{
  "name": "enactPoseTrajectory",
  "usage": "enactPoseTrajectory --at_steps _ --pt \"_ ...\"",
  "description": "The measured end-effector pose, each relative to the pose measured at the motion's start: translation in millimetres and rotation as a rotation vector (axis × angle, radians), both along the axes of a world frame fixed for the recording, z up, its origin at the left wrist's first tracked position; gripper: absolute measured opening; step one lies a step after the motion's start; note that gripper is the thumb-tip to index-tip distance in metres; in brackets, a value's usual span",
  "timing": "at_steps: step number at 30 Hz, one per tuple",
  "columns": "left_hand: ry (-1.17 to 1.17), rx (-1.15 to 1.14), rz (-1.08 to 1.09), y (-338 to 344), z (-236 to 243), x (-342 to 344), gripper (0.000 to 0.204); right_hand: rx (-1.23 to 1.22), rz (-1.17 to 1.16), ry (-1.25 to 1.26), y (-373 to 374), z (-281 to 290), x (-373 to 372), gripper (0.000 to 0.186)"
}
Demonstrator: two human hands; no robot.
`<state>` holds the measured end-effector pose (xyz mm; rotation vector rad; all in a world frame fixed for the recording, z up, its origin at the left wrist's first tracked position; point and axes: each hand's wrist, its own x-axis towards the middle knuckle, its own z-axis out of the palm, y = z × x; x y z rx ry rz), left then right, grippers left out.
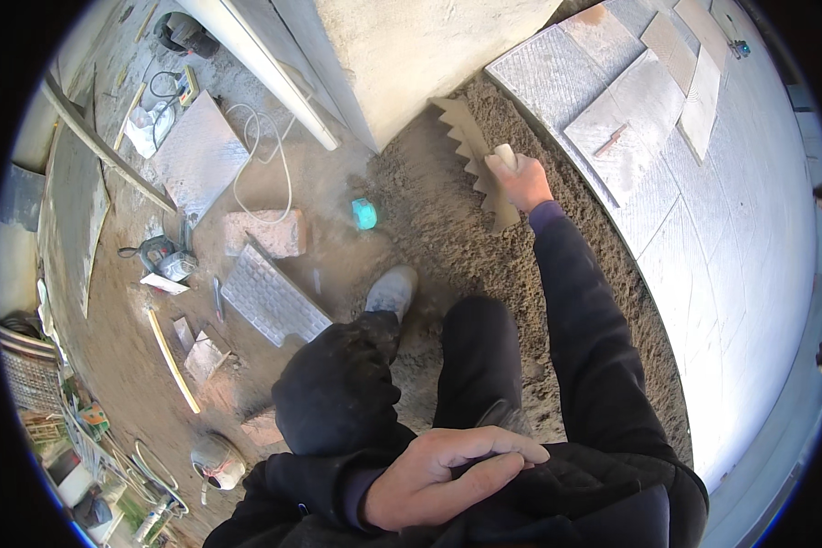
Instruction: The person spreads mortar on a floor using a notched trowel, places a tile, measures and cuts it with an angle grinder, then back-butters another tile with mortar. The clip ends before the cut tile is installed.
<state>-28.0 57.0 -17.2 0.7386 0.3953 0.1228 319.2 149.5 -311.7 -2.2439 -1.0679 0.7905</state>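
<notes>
My right hand (522,183) is closed around the pale handle of a notched trowel (464,130), whose long blade has large pointed teeth. The blade lies low over the brown, crumbly bed (429,196), close to the foot of the pale wall corner. It cannot be told whether the teeth press into the bed. With fingers stretched out and no object in it, my left hand (452,475) rests in front of my body, above my lap. Large grey tiles (703,228) form a floor along the right side, bordering the rough bed.
Loose tiles (632,119) lie on the tiled floor at the far right. Left of my shoe stand a turquoise object (364,214), a reddish block (265,234), a ribbed grey piece (274,290) and a power tool (166,258). A pale hose (289,183) loops by the wall.
</notes>
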Motion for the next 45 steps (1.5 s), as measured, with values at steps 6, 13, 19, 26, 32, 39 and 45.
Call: enactPoseTrajectory --at_steps 6,13,19,26,32,39,45 --pt "0.044 0.011 -0.052 2 14 14 0.029 0.133 0.373 -0.522 -53 -4 -2 0.042" --pt "0.056 -0.025 -0.04 -28 11 26 0.031 -0.205 -0.392 0.202 -274 78 -8 0.046" --pt "-0.022 0.196 0.133 -65 8 89 0.031 -0.192 -0.704 -0.022 -596 73 -23 0.044" --pt "0.248 0.408 -0.271 -90 23 105 0.027 -0.432 -0.594 -0.355 -693 79 -34 0.05" --pt "0.139 0.866 -0.469 -134 12 143 0.025 -0.163 -0.46 -0.366 -623 -28 0 0.034" --pt "-0.04 1.379 -0.504 -117 -48 108 0.014 -0.075 -0.139 -0.56 -609 -1 -34 0.016" --pt "-0.074 1.431 -0.531 -103 -42 111 0.016 0.041 -0.158 -0.322 -467 25 -2 0.037"
